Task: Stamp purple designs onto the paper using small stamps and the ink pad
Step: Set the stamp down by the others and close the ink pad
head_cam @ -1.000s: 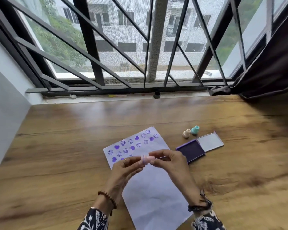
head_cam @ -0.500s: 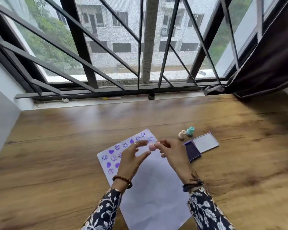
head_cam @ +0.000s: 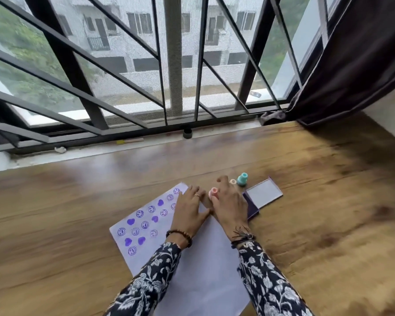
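Note:
A white paper (head_cam: pixel 201 270) lies on the wooden table, with purple hearts and smiley faces (head_cam: pixel 144 224) stamped on its far left part. My left hand (head_cam: pixel 189 213) rests flat on the paper, fingers apart, holding nothing. My right hand (head_cam: pixel 230 206) holds a small pink stamp (head_cam: pixel 213 193) upright at the paper's far edge. The open ink pad (head_cam: pixel 252 210) lies just right of that hand, its purple pad mostly hidden, its lid (head_cam: pixel 263 196) folded back. A teal stamp (head_cam: pixel 242 179) and a cream stamp (head_cam: pixel 232 181) stand beyond the right hand's fingers.
The wooden table (head_cam: pixel 328 224) runs up to a window sill (head_cam: pixel 123 149) with a dark metal grille (head_cam: pixel 169 87) behind it. A dark curtain (head_cam: pixel 356 60) hangs at the right. A small black cap (head_cam: pixel 187 133) sits on the sill.
Both hands have dropped from in front of me down to the paper. The left hand let go of the pink stamp and lies flat; the right hand now holds the stamp alone.

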Motion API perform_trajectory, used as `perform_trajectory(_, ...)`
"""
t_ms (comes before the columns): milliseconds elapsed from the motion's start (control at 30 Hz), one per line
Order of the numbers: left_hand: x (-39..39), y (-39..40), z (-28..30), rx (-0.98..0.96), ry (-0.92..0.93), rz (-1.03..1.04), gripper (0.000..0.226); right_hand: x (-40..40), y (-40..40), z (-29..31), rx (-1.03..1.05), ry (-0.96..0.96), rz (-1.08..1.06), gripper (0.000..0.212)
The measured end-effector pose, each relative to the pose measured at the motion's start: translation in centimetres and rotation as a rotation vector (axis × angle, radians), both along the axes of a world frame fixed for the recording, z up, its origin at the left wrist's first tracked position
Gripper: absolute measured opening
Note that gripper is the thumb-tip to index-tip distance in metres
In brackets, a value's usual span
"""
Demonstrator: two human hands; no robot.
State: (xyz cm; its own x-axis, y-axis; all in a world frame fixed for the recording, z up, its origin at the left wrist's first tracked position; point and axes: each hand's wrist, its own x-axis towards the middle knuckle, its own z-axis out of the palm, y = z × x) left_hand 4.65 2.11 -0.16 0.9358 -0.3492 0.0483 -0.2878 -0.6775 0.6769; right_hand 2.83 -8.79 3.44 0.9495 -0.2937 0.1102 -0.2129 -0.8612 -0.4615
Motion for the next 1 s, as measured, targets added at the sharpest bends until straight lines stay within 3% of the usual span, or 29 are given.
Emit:
perform_trajectory(100, -0.9, 0.2, -0.8, -0.059, -0.017, 0.054, 0.047, -0.8, -1.7, 0.0, 0.175, -0.058, -0.085, 0.027)
perform_trajectory(233, -2.7, 0.0, -0.7, -0.181, -0.091, 0.018, 0.055, -2.0, -6.2, -0.3, 0.23, -0.149, -0.308, 0.008)
perform_trajectory(400, -4.8, -1.6, -0.8, -0.169, -0.095, -0.027, 0.081, -2.6, -11.6, -1.7, 0.168, -0.092, -0.532, 0.023)
perform_trajectory(500, -5.1, -2.1, -1.1, -0.066, -0.107, -0.016, 0.082, -2.5, -12.5, -2.5, 0.147, 0.011, -0.498, 0.042)
perform_trajectory(633, -5.0, -2.3, -1.4, 0.028, -0.088, 0.007, 0.069, -2.3, -12.8, -3.2, 0.184, -0.025, -0.457, 0.046)
perform_trajectory(733, -4.9, -2.2, -1.6, 0.043, -0.088, 0.012, 0.068, -2.3, -13.1, -2.8, 0.399, -0.1, -0.562, 0.042)
perform_trajectory(833, -4.9, -2.3, -1.5, 0.044, -0.093, 0.006, 0.068, -2.9, -13.2, -1.6, 0.583, -0.301, -0.649, 0.027)
perform_trajectory(900, -4.9, -2.3, -1.5, 0.041, -0.085, 0.005, 0.069, -3.6, -12.4, -0.4, 0.544, -0.399, -0.609, 0.021)
perform_trajectory(1000, -5.0, -2.3, -1.6, 0.04, -0.088, 0.006, 0.068, -5.0, -9.8, 0.8, 0.301, -0.492, -0.364, 0.018)
